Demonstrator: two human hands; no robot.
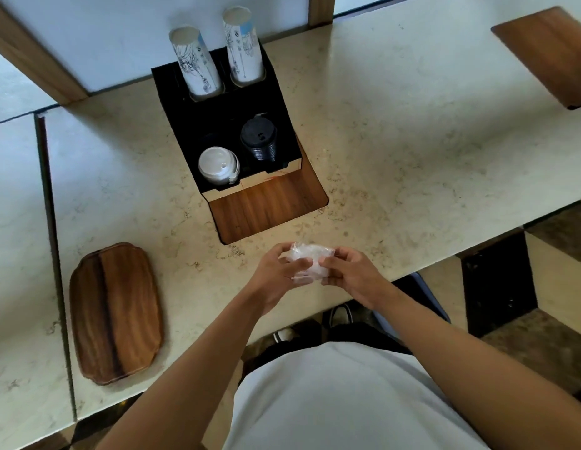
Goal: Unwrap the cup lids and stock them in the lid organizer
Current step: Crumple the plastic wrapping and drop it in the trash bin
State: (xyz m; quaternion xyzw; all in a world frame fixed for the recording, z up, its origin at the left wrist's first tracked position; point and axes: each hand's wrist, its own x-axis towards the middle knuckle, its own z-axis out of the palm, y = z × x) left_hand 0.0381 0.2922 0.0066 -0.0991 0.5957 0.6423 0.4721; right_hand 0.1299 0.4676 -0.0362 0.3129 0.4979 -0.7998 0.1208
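— While both hands meet over the bench's (396,131) near edge, where is the wrapped bundle of lids (310,259)?
— Between them: left grip (279,271) and right grip (350,274) each clamp on it, fingers curled round its plastic.
— And the lid organizer (224,125)?
— Toward the far edge, well apart from the bundle, holding white lids (217,165) beside black lids (259,139), paper cups (243,47) behind.

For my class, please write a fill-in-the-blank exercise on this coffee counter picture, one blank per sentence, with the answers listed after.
1. Both hands hold a bundle of lids wrapped in clear ____.
2. In the organizer, the stack beside the white lids is coloured ____.
3. The organizer's back slots hold ____ stacks of paper cups.
4. Left of the hands lies a ____ tray.

Answers: plastic; black; two; wooden
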